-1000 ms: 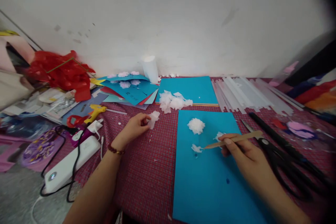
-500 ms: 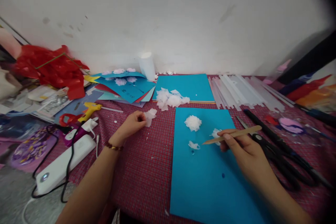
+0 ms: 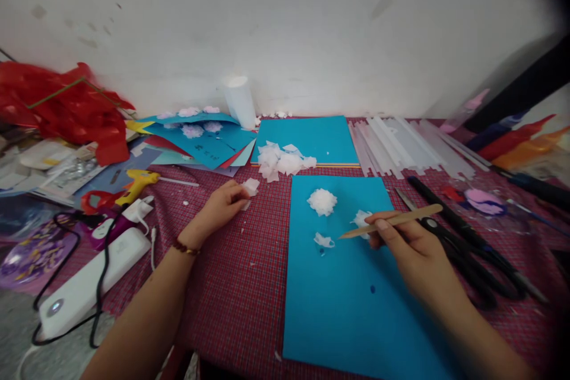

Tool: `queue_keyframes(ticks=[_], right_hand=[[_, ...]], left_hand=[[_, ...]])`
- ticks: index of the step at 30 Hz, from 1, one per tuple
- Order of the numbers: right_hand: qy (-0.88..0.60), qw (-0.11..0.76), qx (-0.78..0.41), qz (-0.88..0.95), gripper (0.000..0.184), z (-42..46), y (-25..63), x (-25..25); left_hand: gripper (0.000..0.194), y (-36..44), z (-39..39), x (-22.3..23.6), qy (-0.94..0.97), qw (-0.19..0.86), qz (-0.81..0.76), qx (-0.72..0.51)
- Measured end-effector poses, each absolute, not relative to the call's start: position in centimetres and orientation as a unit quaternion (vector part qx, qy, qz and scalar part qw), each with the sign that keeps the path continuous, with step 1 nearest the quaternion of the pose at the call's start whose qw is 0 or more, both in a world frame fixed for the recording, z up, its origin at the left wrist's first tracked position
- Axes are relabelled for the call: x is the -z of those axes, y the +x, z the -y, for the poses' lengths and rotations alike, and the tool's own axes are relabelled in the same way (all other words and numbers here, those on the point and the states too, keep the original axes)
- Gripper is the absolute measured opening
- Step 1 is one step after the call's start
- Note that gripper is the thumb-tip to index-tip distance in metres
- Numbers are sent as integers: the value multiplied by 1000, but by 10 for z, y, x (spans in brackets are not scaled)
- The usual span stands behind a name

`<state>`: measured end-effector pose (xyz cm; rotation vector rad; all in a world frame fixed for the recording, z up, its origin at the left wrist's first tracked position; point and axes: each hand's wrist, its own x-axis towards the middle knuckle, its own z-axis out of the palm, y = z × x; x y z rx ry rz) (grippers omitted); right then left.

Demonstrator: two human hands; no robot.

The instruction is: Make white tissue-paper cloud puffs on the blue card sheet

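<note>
My left hand [image 3: 225, 206], with a beaded bracelet at the wrist, is closed, its fingertips on a small piece of white tissue paper [image 3: 250, 186] on the checked cloth. Whether the paper is lifted I cannot tell. In my right hand [image 3: 401, 243] a pointed wooden stick [image 3: 416, 214] is pinched, its tip just above a blue sheet [image 3: 325, 314]. On that sheet are a full ruffled white paper flower [image 3: 322, 202], a small white paper cluster [image 3: 323, 241] near the stick's tip, and another white cluster [image 3: 361, 219] partly behind my right fingers. A dark blue spot [image 3: 373, 289] lies lower down.
Torn white paper [image 3: 282, 161] is heaped by more blue sheets [image 3: 307, 133]. Glue sticks [image 3: 396, 145] lie at the back right, black scissors [image 3: 458, 255] beside my right hand. Leftward are a yellow glue gun [image 3: 138, 185], a white power bank [image 3: 89, 285] and cables.
My left hand has moved slightly right, its fingers now over the edge of the paper piece. The stick stays in my right hand in nearly the same spot. The view has shifted a little.
</note>
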<state>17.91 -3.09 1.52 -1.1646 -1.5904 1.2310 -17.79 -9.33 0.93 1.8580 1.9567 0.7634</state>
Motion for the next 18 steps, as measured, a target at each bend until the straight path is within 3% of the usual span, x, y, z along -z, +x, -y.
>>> queue_keyframes(ticks=[9,15,18], right_hand=[[-450,394,-490,634,19,34,177,-10],[-425,398,-527,619,22,37,171,-13],[-425,388,-539,616,24,38,168,-14]], left_hand=[[8,-189,95,-10,605,155,-719,-305],[15,-188,112,-46,539,162,-729,-390],[13,-178,117,-61,539,173,-738,-368]])
